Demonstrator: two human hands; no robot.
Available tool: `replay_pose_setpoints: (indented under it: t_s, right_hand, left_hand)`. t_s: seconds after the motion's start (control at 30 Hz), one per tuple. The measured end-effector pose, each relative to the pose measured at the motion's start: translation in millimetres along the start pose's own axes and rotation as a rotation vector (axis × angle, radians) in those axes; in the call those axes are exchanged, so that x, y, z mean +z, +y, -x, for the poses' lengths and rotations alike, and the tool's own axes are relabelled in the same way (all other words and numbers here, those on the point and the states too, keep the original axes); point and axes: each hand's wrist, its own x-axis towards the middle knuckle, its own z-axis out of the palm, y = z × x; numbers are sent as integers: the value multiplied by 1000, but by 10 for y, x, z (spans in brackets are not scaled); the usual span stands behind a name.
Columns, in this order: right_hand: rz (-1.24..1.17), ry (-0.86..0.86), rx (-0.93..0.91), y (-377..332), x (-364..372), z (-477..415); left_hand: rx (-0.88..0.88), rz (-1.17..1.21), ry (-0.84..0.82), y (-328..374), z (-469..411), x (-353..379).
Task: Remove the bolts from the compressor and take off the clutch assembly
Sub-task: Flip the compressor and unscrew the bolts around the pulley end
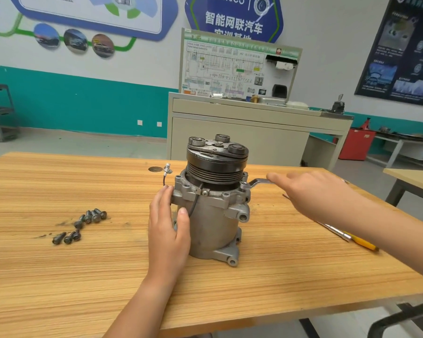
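Brace the compressor (213, 228) with your left hand (167, 225), fingers (165, 193) flat against it; right hand (313, 191) fingers lie straight on the wrench (258, 182), so push steadily, square on the bolt (244, 185).

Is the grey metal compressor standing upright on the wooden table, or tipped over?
Upright: the grey metal compressor stands on end on the wooden table, black clutch pulley on top.

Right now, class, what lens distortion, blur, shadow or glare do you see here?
Head view: the wide lens bows the far edge of the table and the teal wall band; light is soft and even, with only faint shadow under the compressor; the right hand looks slightly smeared; no strong glare.
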Motion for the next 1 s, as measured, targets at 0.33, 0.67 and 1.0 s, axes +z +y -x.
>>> replay_pose_setpoints:
  t_s: [0.33,0.67,1.0]
  right_hand:
    - [-371,430,-16,-191,368,-523]
    - [-411,246,258,-357,-39,445]
    - [-46,-89,264,-580,-331,319]
  left_hand:
    - [-6,0,0,-7,-3,-11]
    - [-20,28,7,12,13,11]
    - [-19,27,7,11,13,9]
